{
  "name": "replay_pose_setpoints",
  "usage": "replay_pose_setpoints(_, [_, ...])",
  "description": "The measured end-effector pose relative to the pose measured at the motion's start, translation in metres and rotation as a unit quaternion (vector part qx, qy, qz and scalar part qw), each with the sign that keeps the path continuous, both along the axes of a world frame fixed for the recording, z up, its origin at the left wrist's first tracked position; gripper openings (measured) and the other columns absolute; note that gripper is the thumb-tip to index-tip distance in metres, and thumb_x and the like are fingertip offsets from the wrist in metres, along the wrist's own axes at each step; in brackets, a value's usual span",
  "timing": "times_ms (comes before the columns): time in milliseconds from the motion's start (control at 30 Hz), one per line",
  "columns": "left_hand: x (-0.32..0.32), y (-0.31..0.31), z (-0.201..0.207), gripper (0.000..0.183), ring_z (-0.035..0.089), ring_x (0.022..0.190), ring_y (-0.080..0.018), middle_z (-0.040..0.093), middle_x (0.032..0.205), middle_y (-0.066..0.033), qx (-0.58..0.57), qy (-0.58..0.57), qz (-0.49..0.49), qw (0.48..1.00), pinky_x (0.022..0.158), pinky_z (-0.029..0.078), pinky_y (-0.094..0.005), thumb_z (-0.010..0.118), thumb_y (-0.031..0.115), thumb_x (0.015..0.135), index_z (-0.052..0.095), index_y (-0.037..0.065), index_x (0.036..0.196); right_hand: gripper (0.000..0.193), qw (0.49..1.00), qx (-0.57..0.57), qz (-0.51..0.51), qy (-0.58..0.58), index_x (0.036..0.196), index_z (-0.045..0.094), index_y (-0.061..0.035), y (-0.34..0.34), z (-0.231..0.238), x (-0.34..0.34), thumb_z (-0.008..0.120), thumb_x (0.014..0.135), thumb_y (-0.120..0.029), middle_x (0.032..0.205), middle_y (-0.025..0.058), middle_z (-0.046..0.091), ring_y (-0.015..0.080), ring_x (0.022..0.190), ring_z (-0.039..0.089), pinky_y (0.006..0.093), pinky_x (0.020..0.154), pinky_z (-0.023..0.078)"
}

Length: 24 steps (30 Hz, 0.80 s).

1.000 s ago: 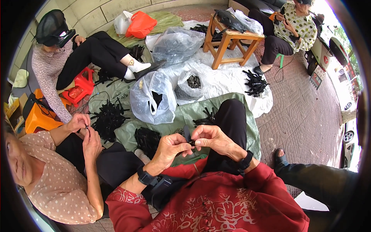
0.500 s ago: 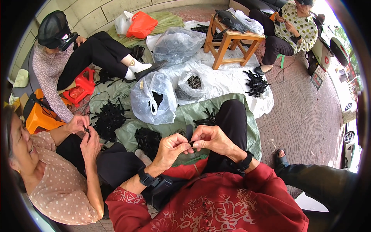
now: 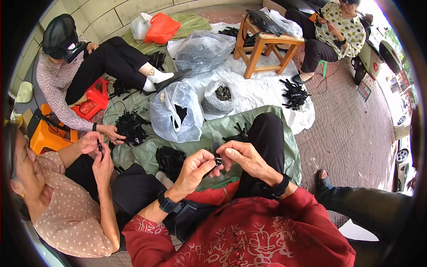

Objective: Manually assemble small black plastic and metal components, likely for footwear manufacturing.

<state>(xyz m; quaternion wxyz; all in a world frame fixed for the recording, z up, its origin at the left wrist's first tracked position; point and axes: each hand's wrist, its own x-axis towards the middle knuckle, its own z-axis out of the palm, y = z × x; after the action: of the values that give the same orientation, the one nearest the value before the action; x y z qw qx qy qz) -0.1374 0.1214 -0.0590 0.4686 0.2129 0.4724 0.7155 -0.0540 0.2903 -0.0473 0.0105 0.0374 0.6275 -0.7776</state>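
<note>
Over my lap, my left hand is closed, its thumb and index finger pinching a short black strap with a small shiny metal clip. Close against it on the right is my right hand, its thumb raised off the clip and its fingers apart. Some of its fingertips curl behind the clip, and whether they touch it is hidden. Just beyond my hands lie a bunch of black straps and a black heap on the green sheet.
A co-worker at left handles a small black piece; another reaches to a black strap pile. Clear plastic bags, one holding small metal parts, stand ahead. Farther off are a wooden stool, a strap bundle and another seated person.
My right thumb has lifted away from the small piece, exposing the metal clip in my left hand. The far-left co-worker's hand has come down onto the strap pile.
</note>
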Motion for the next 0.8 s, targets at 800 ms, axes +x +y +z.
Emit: replay_pose_setpoints(800, [0.004, 0.001, -0.001, 0.017, 0.054, 0.067, -0.0044, 0.058, 0.073, -0.0015, -0.041, 0.237, 0.069, 0.968, 0.059, 0.045, -0.0193, 0.065, 0.006, 0.075, 0.051, 0.001, 0.082, 0.016, 0.995, -0.037, 0.014, -0.093, 0.081, 0.051, -0.0008, -0.012, -0.004, -0.004, 0.053, 0.085, -0.016, 0.064, -0.0003, 0.049, 0.0057, 0.057, 0.044, 0.0204, 0.052, 0.036])
